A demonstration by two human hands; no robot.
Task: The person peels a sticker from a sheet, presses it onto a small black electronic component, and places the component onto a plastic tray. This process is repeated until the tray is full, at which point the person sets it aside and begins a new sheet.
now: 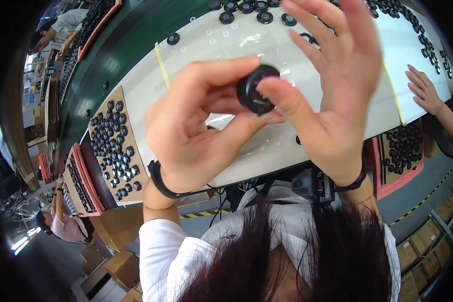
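Observation:
A round black part (pixel 257 90), disc-shaped like a small lens, is pinched between the thumb and fingers of my left hand (pixel 196 116), above the pale work surface. Faint light markings show on its dark face. My right hand (pixel 337 95) is raised beside it with the fingers spread and blurred by motion. Its thumb lies over the right side of the part's face; whether it presses or only passes in front, I cannot tell.
Several similar black parts (pixel 226 18) stand along the table's far side. A brown board (pixel 127 110) at left carries many more. Small clear rings (pixel 210 32) and yellow tape (pixel 162 64) lie on the pale sheet. Another person's hand (pixel 424 90) rests at right, near a pink tray (pixel 398 185).

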